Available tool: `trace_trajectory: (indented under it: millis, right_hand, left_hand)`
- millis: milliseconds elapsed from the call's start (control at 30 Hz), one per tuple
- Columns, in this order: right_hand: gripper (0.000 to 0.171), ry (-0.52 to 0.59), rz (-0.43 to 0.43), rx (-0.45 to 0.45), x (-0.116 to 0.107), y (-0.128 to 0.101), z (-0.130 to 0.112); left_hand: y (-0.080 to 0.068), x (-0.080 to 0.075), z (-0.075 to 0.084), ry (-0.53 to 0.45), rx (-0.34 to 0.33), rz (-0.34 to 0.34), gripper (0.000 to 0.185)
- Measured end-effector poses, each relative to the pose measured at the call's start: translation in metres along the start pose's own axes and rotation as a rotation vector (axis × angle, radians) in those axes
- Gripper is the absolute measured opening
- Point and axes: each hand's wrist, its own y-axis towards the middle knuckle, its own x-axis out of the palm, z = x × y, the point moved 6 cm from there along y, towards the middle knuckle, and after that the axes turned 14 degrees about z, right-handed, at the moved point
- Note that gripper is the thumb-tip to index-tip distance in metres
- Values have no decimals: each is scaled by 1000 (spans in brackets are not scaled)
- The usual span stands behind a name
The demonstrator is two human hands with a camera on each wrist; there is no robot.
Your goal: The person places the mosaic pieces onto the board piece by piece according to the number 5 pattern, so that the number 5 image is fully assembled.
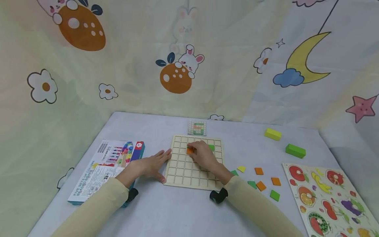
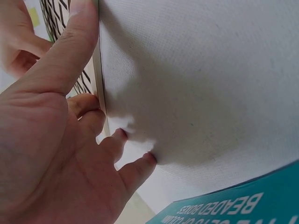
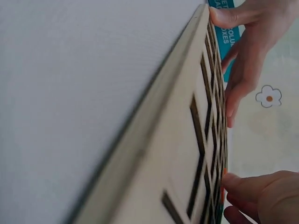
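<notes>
Orange tile (image 1: 189, 150) is pinched by fingers of the right hand (image 1: 203, 155) over an upper-middle cell of the wooden grid board (image 1: 180, 171), w/ a green tile (image 1: 211, 147) seated just right of it. Board's left edge is steadied by the left hand (image 1: 152, 165), fingers flat. Spare tiles (image 1: 260, 186) lie well right of the board.

The grid board (image 1: 193, 164) is showing pale, matt, unvarnished wood. The worktop (image 1: 165, 210) is wearing a finely woven, matt white cloth. The box (image 1: 97, 171) is looking like glossy printed card.
</notes>
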Motion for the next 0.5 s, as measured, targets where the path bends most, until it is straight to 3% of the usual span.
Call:
trace_trajectory:
  millis: [100, 233, 333, 500]
  right_hand:
    - [36, 28, -16, 32, -14, -3, 9]
    - [37, 16, -19, 28, -50, -14, 31]
    - [40, -30, 1, 5, -84, -30, 58]
    - [42, -94, -22, 118, -134, -66, 114]
  left_hand:
    - [0, 0, 1, -16, -4, -1, 103]
    - [0, 0, 1, -23, -19, 1, 103]
    - [1, -1, 0, -17, -27, 4, 103]
    - [1, -1, -1, -15, -23, 0, 104]
